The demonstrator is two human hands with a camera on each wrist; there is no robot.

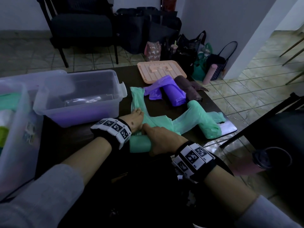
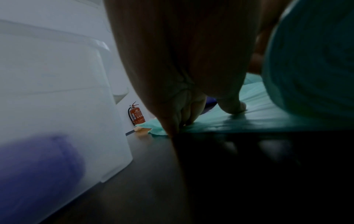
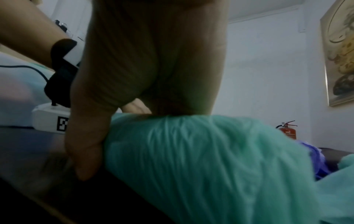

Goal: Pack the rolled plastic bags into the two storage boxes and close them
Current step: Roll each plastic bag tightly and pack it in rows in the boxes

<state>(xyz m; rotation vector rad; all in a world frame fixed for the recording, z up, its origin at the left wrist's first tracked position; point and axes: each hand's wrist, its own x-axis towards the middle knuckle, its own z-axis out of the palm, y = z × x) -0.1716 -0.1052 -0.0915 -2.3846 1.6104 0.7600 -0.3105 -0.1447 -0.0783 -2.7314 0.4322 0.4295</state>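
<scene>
Clear box [image 1: 79, 97]: purple roll inside. R fingers [image 3: 84, 159] grasp green roll [image 1: 139, 143]; L flat.

Dim light is falling on plain white walls [image 1: 222, 30] and a patterned tiled floor [image 1: 246, 89]. A black upholstered chair [image 1: 82, 27] is standing by the wall, dark bags [image 1: 148, 30] beside it; a red fire extinguisher [image 2: 136, 114] is leaning in a corner.

thin crinkly plastic green bag [image 1: 158, 122]; clear plastic box [image 1: 79, 96]
</scene>
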